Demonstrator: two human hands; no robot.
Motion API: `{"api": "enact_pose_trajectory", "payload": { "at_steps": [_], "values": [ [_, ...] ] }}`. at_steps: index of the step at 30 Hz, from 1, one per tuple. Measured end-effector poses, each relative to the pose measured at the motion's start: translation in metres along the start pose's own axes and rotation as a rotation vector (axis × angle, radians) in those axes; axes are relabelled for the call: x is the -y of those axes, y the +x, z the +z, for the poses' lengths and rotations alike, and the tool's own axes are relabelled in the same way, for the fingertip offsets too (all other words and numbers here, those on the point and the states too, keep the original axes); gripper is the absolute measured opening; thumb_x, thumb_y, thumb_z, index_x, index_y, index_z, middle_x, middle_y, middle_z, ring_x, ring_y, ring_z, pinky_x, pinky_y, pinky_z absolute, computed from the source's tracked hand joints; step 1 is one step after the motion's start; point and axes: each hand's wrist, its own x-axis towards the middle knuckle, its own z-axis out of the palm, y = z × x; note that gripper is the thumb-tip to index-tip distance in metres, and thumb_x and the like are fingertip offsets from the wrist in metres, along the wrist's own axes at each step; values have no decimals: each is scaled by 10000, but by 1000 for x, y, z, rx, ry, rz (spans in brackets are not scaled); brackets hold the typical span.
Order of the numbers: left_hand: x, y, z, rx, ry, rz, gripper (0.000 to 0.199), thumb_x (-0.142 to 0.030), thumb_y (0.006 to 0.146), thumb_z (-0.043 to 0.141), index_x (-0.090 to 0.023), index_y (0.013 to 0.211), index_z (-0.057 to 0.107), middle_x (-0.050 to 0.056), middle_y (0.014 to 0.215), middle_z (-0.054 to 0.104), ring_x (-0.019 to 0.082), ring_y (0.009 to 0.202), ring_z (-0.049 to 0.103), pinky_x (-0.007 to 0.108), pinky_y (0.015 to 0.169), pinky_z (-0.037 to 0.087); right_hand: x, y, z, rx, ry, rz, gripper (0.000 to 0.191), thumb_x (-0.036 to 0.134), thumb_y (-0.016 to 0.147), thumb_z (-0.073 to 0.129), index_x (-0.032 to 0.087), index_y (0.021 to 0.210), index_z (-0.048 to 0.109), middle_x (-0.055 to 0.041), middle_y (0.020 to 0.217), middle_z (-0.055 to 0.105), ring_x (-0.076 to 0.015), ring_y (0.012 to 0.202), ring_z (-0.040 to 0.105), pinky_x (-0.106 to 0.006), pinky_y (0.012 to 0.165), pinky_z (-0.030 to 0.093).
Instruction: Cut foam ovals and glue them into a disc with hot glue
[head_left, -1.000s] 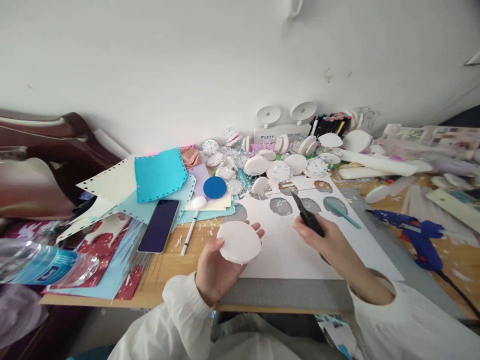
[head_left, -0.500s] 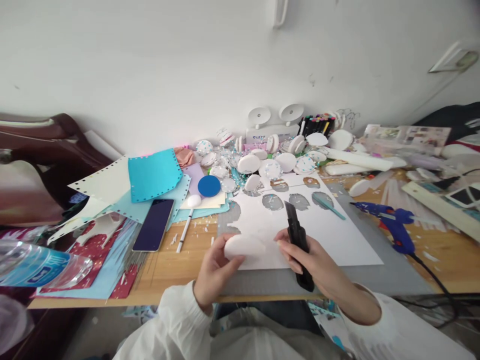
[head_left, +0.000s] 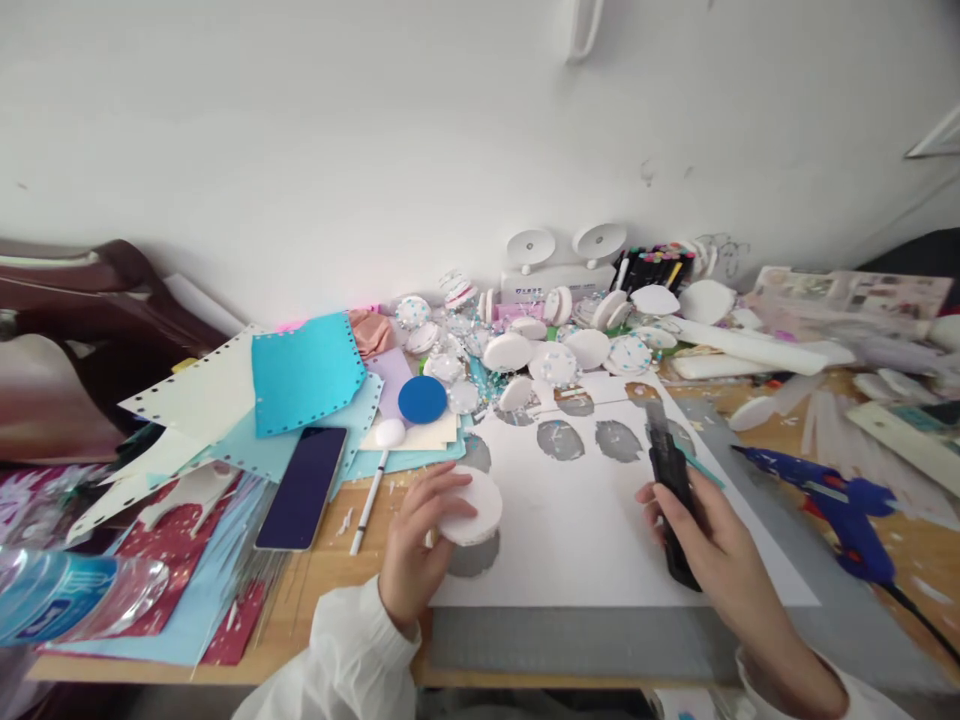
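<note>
Between the fingers and thumb of my left hand [head_left: 421, 545] is a white foam disc [head_left: 480, 510], its flat face turned up. Beneath it lies a large white foam sheet [head_left: 559, 540] with several round holes cut through, the grey cutting mat [head_left: 585, 640] showing in them. My right hand [head_left: 709, 535] is closed around a black utility knife [head_left: 671, 490], its blade end pointing away from me over the sheet's right part. Just beyond that hand, a thin teal stick [head_left: 701, 465] lies partly hidden on the sheet.
Decorated white discs [head_left: 555, 362] crowd the back by the wall. At right lies a blue glue gun [head_left: 832, 500] with its cord. Leftward are a phone [head_left: 301, 490], a white pen [head_left: 369, 500], a blue disc [head_left: 421, 400], coloured sheets [head_left: 307, 370] and a water bottle [head_left: 82, 595].
My right hand has moved right with the utility knife, away from the disc. My left hand has turned the disc and its fingers now lie over its top. The view has shifted slightly.
</note>
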Motion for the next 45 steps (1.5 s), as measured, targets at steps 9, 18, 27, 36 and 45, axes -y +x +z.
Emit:
{"api": "enact_pose_trajectory", "payload": {
  "at_steps": [9,18,27,36,45],
  "values": [
    [23,18,-24,117,132,65,276,-27,815,576,-223,1000,636,88,1232,622,272,1318,463,456,1048,430,-18,16,-1,80,8,93,333,544,906,500,254,1067,521,24,721,563,-110,481,483,-247,449,425],
    [50,63,-61,-96,433,66,241,-73,819,585,-214,1004,651,84,1185,643,290,1297,490,487,1050,426,-20,11,1,62,-125,71,552,569,906,458,191,1308,490,-26,765,624,-125,478,510,-270,492,467],
    [99,100,-63,-168,709,21,189,-158,843,532,-186,992,645,112,1146,622,320,1328,425,520,1082,380,-44,4,4,63,-444,-336,564,351,972,398,273,1513,263,-103,1340,585,-257,1206,580,-383,965,513],
    [102,84,-50,-33,762,-68,444,-280,850,563,-126,1265,526,201,1315,530,412,1378,329,627,1096,294,-44,26,-32,-47,-843,-467,569,255,964,376,246,1518,245,-155,1261,555,-301,1120,607,-449,920,524],
    [-4,5,-33,263,430,-35,435,-189,868,537,-255,1296,497,122,1369,554,269,1275,531,422,1015,504,-38,42,-46,-12,-1035,-616,489,194,926,378,126,1404,457,-206,1231,562,-354,1121,571,-548,950,476]
  ]
}}
